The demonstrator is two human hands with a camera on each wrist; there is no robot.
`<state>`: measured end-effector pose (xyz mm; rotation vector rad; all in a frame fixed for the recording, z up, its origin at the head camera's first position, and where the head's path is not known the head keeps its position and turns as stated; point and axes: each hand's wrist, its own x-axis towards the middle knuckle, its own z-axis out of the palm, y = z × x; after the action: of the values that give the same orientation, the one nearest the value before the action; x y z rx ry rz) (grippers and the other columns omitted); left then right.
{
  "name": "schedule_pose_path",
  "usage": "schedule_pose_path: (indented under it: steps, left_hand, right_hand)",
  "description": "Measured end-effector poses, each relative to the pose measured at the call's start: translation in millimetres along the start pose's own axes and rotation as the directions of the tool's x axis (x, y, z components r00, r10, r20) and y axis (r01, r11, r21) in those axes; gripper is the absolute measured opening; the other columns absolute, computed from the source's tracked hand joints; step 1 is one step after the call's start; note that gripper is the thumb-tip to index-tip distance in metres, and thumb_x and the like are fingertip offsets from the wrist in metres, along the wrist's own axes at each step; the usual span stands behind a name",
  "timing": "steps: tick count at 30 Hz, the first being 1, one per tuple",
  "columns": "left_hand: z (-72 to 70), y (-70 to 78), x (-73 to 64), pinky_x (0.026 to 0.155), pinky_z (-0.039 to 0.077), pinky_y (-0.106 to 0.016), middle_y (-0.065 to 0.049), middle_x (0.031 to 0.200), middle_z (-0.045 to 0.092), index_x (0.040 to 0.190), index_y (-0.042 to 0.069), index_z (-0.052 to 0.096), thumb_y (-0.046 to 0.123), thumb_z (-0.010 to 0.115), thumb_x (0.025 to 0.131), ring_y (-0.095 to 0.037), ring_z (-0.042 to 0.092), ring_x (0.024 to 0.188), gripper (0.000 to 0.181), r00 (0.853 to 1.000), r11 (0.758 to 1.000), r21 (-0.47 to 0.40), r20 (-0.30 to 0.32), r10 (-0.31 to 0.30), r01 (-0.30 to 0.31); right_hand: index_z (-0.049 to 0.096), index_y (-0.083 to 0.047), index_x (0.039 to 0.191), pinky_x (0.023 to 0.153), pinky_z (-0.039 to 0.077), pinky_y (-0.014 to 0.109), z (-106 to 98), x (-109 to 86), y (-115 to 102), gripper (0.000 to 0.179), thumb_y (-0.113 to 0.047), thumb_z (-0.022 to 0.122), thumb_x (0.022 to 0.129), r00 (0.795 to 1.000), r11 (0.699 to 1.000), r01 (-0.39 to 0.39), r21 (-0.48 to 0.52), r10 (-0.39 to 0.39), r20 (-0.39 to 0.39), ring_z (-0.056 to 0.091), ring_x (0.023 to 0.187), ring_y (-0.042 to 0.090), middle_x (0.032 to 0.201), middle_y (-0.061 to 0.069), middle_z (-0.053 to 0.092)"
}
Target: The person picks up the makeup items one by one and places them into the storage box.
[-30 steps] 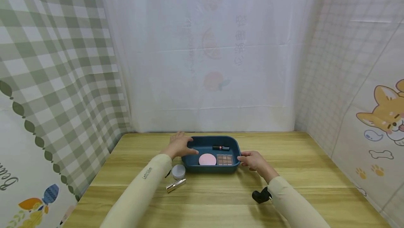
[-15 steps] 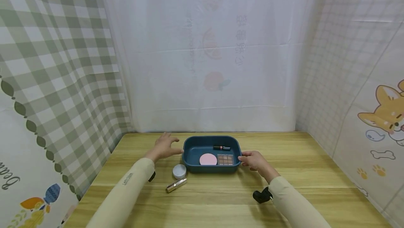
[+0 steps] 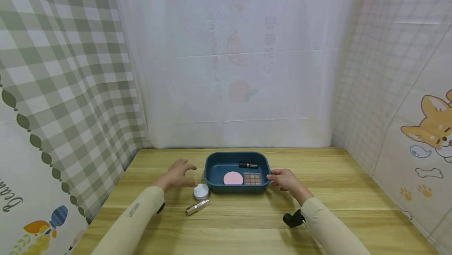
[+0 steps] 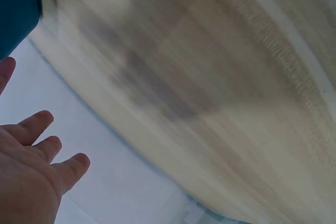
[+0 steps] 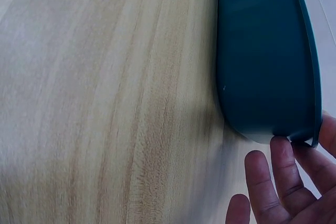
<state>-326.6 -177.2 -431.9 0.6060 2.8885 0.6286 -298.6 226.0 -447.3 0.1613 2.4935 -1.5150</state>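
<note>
My left hand point(image 3: 177, 174) hovers with its fingers spread, holding nothing. Its thumb comes close to a small white-lidded round jar point(image 3: 201, 191), and a silver lipstick tube point(image 3: 197, 207) lies just in front of that jar. In the left wrist view, the fingers point(image 4: 39, 124) stretch out loosely over the table. On the other side, my right hand point(image 3: 287, 180) pinches the rim of a dark blue rectangular bin point(image 5: 268, 51) at its right end. Inside the bin are a pink round disc point(image 3: 233, 178), an eyeshadow palette point(image 3: 252, 178) and a dark lipstick-like tube point(image 3: 248, 165).
The wood-grain table point(image 3: 240, 227) reaches back to a white curtain point(image 3: 282, 90). A green checked cloth point(image 3: 88, 70) hangs at the left, and a printed cloth point(image 3: 406, 110) with a cartoon dog at the right. A black wrist mount point(image 3: 293, 219) sticks out beside the right sleeve.
My left hand has left the inside of the bin, moving left and then down towards the jar. The right hand stays at the bin's rim.
</note>
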Motion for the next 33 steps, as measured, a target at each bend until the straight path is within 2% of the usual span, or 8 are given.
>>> schedule_pose_path:
  steps: [6,10,18,24,33]
  left_hand:
    - [10.6,-0.7,-2.5,0.112,0.019,-0.065,-0.031,0.151,0.033,0.131,0.010,0.063,0.034,0.086,0.075,-0.051,0.018,0.144,0.065,0.999,1.000,0.024,0.034,0.001,-0.002]
    - [16.8,-0.5,-4.9,0.112,0.019,-0.064,-0.032,0.149,0.034,0.129,0.010,0.063,0.031,0.088,0.074,-0.052,0.019,0.143,0.064,0.999,0.999,0.023,0.046,0.024,-0.025]
    - [27.7,-1.4,-9.1,0.112,0.019,-0.064,-0.034,0.146,0.038,0.126,0.007,0.064,0.026,0.090,0.070,-0.054,0.021,0.141,0.064,0.998,0.999,-0.007,0.033,0.047,-0.046]
    - [34.5,-2.7,-9.1,0.111,0.020,-0.066,-0.034,0.145,0.039,0.126,0.007,0.064,0.027,0.090,0.070,-0.054,0.023,0.140,0.065,0.997,0.998,0.003,0.045,0.070,-0.070]
    - [38.8,-2.0,-9.5,0.109,0.022,-0.068,-0.033,0.142,0.042,0.120,0.008,0.067,0.026,0.090,0.071,-0.056,0.025,0.138,0.057,0.994,0.994,0.003,0.036,0.105,-0.106]
  right_hand:
    - [0.057,0.005,0.135,0.088,0.048,0.055,0,-0.4,0,0.043,-0.016,0.061,0.099,1.000,1.000,0.003,-0.001,-0.003,0.000,0.065,0.103,0.034,0.113,0.018,0.070]
    - [0.057,0.005,0.135,0.088,0.048,0.055,-1,0.5,0,0.042,-0.017,0.061,0.098,1.000,1.000,0.005,0.001,-0.005,0.002,0.065,0.103,0.034,0.113,0.017,0.070]
    - [0.057,0.005,0.135,0.088,0.048,0.053,-1,1.0,1,0.043,-0.017,0.061,0.099,1.000,1.000,-0.001,0.001,0.001,0.000,0.065,0.103,0.033,0.112,0.016,0.070]
    - [0.057,0.005,0.135,0.089,0.047,0.055,-2,0.7,1,0.043,-0.017,0.061,0.098,1.000,1.000,0.007,0.008,-0.007,0.003,0.065,0.104,0.034,0.112,0.016,0.070]
    - [0.056,0.006,0.135,0.088,0.047,0.056,0,0.9,0,0.043,-0.016,0.061,0.098,1.000,1.000,0.001,-0.001,-0.001,-0.001,0.065,0.105,0.035,0.116,0.020,0.068]
